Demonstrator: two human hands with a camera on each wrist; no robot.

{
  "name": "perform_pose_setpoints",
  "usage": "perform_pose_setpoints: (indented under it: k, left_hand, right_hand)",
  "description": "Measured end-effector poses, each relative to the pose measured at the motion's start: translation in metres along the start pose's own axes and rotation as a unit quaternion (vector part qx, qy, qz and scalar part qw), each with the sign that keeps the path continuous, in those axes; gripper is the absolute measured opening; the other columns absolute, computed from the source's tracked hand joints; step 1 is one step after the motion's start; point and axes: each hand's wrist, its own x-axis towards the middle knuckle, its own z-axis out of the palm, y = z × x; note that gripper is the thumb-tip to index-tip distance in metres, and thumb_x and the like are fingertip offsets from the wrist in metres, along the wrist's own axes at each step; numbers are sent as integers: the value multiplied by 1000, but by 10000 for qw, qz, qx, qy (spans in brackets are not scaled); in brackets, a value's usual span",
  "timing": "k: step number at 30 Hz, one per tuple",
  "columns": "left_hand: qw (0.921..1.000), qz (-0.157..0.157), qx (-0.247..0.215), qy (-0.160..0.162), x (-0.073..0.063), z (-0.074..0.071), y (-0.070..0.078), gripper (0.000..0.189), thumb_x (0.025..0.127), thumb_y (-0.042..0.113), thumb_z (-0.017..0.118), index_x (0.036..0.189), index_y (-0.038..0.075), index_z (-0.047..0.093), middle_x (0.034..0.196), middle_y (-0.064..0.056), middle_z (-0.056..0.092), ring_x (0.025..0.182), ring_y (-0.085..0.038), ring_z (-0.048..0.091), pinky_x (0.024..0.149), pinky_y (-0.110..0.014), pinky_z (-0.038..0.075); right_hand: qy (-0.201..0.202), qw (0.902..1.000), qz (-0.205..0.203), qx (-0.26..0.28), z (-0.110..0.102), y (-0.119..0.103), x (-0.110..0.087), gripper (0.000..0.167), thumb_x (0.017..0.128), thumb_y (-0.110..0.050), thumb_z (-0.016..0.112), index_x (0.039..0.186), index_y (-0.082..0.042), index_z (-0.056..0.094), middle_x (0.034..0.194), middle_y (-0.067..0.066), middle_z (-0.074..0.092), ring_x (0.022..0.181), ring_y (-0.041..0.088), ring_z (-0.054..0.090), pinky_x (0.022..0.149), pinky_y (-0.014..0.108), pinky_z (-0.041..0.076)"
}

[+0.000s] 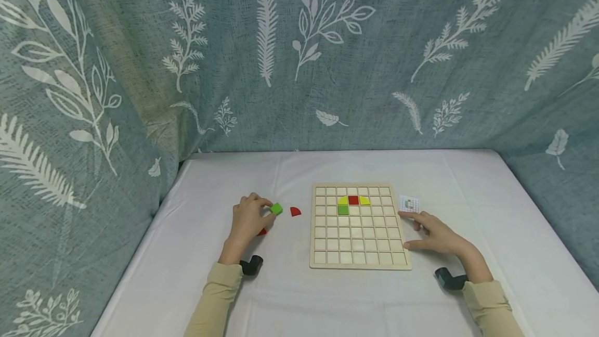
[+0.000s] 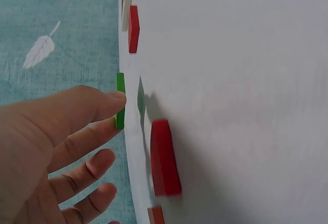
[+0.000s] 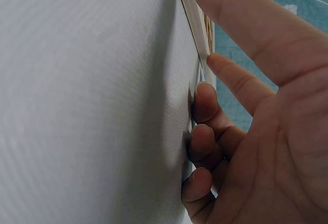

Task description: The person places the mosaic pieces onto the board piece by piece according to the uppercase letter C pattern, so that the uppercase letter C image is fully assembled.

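My left hand [image 1: 248,220] pinches a green square tile [image 1: 276,208] between thumb and index finger. In the left wrist view the green tile [image 2: 121,103] is held edge-on, a little off the white cloth, with its shadow beside it. A red quarter-round tile [image 1: 295,211] lies between this hand and the gridded wooden board [image 1: 357,268]. Another red tile [image 1: 262,231] is partly hidden beneath the hand. On the board sit a red square [image 1: 353,200], two yellow pieces [image 1: 364,201] and a green square [image 1: 343,209]. My right hand [image 1: 432,234] touches the board's right edge with extended index finger and thumb.
A small printed pattern card [image 1: 409,204] lies right of the board, near the right index finger. An orange-red piece [image 2: 156,215] shows at the bottom of the left wrist view. A white cloth [image 1: 281,295] covers the table; a patterned curtain [image 1: 299,108] hangs behind it.
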Motion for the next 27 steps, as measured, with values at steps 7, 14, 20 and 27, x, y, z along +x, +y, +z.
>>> perform_pose_setpoints:
  k: [7,14,20,27]
  left_hand:
    - [9998,172,-49,-4,-1,5,12,23,76,22,75,95,10,72,95,-8,60,90,-27,52,84,-54,38]
    - [9989,467,26,-36,-2,11,23,22,74,22,76,93,11,73,92,-5,60,85,-25,52,78,-49,40]
    - [9983,576,28,-87,-1,17,31,22,74,22,77,93,12,73,90,-4,61,83,-23,51,78,-48,41]
    - [9964,839,-6,-124,2,24,41,21,75,23,76,94,14,73,89,-2,59,82,-21,50,80,-50,40]
  right_hand:
    - [14,10000,-80,-21,1,1,0,76,71,-35,78,133,-4,47,80,0,39,72,11,33,62,22,31]
    - [-8,10000,-91,-21,1,1,1,76,71,-35,78,133,-4,47,81,0,39,72,10,33,62,22,31]
    - [-4,9999,-132,-5,0,2,1,75,72,-35,78,133,-4,47,80,0,38,72,10,33,62,22,31]
    - [-3,9999,-152,-51,0,3,2,74,72,-35,77,133,-4,48,80,-1,38,71,9,32,61,21,30]
